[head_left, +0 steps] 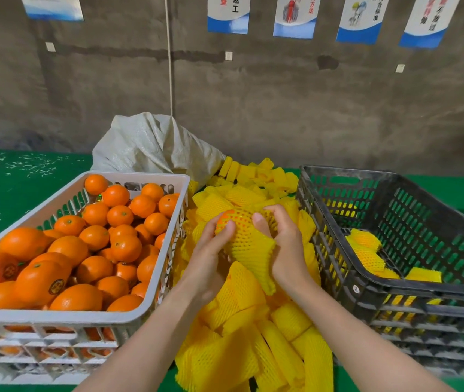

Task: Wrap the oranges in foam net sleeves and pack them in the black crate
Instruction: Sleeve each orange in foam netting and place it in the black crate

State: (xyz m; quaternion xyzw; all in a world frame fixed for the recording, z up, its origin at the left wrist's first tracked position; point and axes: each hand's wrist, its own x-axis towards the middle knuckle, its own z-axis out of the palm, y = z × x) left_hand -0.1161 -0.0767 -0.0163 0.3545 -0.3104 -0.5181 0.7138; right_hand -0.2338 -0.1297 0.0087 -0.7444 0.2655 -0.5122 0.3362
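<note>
Between the two crates I hold an orange point(226, 217) partly covered by a yellow foam net sleeve point(249, 244). My left hand point(211, 250) grips the orange from the left, thumb on its bare top. My right hand point(281, 239) pinches the sleeve's stretched edge on the right. The sleeve's loose end hangs down toward me. The white crate point(106, 316) at left is full of bare oranges point(94, 239). The black crate point(412, 292) at right holds a few sleeved oranges point(366, 250) against its near wall.
A heap of loose yellow foam sleeves point(253, 349) covers the green table point(12, 188) between the crates. A grey woven sack point(151, 145) stands behind the heap against the concrete wall. White scraps lie scattered on the table's far left.
</note>
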